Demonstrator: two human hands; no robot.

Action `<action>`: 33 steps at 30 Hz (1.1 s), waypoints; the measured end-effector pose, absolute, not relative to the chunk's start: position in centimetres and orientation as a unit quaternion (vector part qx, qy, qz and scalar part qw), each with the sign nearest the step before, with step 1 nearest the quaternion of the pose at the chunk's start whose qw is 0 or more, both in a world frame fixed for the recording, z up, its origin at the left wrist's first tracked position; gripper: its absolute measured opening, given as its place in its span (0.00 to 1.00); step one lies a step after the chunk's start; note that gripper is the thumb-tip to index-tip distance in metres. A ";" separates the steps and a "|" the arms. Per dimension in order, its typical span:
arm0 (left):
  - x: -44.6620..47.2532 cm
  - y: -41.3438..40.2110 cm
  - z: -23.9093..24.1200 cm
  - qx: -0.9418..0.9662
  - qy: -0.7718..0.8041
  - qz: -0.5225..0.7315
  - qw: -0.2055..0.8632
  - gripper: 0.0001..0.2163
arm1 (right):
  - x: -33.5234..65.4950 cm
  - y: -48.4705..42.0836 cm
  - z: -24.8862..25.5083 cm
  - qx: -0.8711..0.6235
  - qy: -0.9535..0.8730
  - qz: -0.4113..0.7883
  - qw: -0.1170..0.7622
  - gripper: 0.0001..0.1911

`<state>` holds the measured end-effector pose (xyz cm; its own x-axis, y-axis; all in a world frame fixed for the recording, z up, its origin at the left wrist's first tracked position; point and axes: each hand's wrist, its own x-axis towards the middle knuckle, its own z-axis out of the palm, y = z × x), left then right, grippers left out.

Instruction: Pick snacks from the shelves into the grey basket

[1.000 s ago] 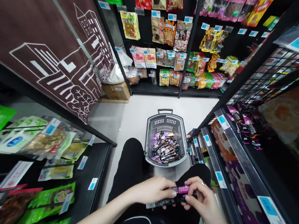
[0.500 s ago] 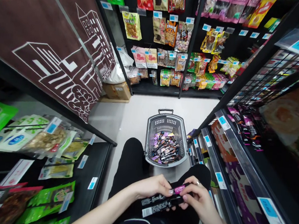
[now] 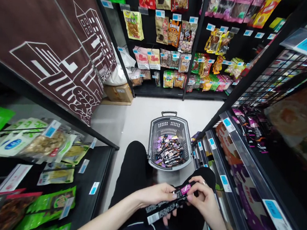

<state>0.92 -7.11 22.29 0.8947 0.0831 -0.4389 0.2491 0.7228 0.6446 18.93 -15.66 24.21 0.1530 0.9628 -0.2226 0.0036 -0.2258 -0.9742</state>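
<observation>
Over my lap, my left hand is closed around narrow black snack packets, with the thumb on top and fingertips showing beneath. One packet's printed back, with a white barcode patch, points down toward the left. A pink patch shows near the upper right end. My right hand, wearing a ring, pinches the packets at that end; its fingertips are closed on them. How many packets are held I cannot tell. In front of my knees, a grey shopping basket on the floor holds a heap of small black and purple packets.
On my right, a shelf carries similar black and pink packets above price tags. To my left, bagged snacks hang over a black shelf. A snack rack stands ahead, beside a cardboard box and a brown banner.
My right fingers have shifted slightly up and curled at the packets' end. Beneath the packets, more of my left fingertips shows. The basket has stayed in place; the view has moved a little.
</observation>
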 end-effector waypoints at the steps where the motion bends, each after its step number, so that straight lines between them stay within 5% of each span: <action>1: 1.1 -7.3 22.3 0.369 0.234 -0.044 0.899 0.22 | 18.9 -15.5 24.2 -0.605 -0.405 0.495 0.475 0.14; 20: -1.0 -6.4 24.0 0.341 0.195 -0.081 0.916 0.13 | 20.7 -15.2 24.9 -0.553 -0.287 0.579 0.525 0.17; 33: -2.6 -6.3 24.0 0.357 0.259 0.078 0.894 0.25 | 21.5 -16.0 24.6 -0.562 -0.202 0.535 0.597 0.13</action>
